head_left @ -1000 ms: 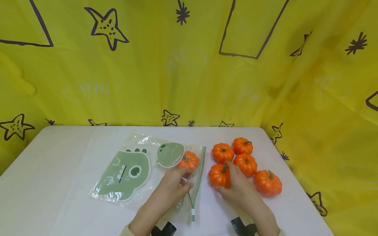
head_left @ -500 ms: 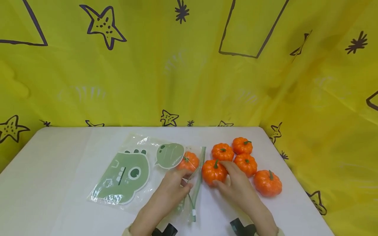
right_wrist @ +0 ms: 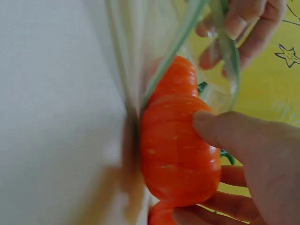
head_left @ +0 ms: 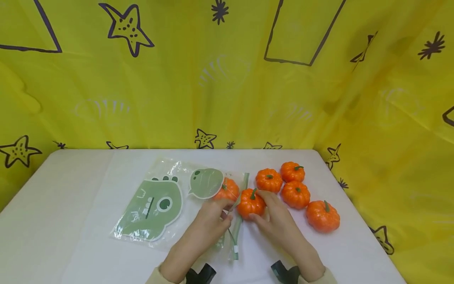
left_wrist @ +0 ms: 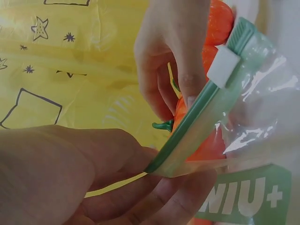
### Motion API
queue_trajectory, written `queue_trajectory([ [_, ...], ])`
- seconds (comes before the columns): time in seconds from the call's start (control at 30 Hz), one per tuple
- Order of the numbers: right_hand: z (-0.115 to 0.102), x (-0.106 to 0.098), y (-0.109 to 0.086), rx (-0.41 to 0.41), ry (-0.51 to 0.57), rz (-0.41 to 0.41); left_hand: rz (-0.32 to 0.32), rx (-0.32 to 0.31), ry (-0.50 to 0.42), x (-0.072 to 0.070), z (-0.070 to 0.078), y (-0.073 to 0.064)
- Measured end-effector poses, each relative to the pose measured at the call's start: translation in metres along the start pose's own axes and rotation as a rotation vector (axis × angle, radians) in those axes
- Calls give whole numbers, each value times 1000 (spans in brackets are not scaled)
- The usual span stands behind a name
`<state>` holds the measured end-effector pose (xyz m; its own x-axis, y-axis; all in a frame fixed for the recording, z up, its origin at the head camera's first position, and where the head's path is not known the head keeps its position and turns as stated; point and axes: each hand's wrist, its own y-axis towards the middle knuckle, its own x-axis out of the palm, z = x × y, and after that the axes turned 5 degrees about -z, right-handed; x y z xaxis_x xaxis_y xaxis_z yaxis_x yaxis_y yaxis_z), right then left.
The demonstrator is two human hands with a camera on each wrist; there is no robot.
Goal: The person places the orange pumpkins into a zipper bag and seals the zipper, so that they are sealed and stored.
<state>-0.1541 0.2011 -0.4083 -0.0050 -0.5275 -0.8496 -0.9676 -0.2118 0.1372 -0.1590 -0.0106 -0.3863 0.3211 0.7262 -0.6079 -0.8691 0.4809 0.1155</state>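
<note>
A clear zip bag [head_left: 152, 205] with a green dinosaur print lies flat on the white table [head_left: 64, 221]. One orange pumpkin [head_left: 227, 188] is inside it, near the mouth. My left hand [head_left: 222, 209] pinches the bag's green zip strip [left_wrist: 187, 136] and holds the mouth open. My right hand [head_left: 259, 206] grips a second pumpkin [head_left: 249, 204] at the bag's mouth. In the right wrist view my thumb [right_wrist: 234, 136] presses on this pumpkin [right_wrist: 180, 154] against the bag edge, and the pumpkin inside [right_wrist: 176, 77] shows just beyond.
Several more orange pumpkins [head_left: 295, 194] sit grouped on the table right of the bag, one [head_left: 322, 215] nearest the right edge. A yellow cloth [head_left: 227, 98] with star drawings hangs behind and to the right. Bare tabletop lies to the left.
My right hand has carried its pumpkin leftward from the group to the bag's mouth. The left hand has kept its hold on the bag edge.
</note>
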Motion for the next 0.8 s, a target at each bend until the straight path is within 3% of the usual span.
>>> queue_trajectory([
  [0.17,1,8,2,-21,-16,34,14,3,26,0,-1,0],
  [0.6,-2,12,-1,-58,-74,22,34,29,24,-2,3,1],
  [0.8,-7,2,-3,-88,-142,-18,31,21,18,-4,1,2],
])
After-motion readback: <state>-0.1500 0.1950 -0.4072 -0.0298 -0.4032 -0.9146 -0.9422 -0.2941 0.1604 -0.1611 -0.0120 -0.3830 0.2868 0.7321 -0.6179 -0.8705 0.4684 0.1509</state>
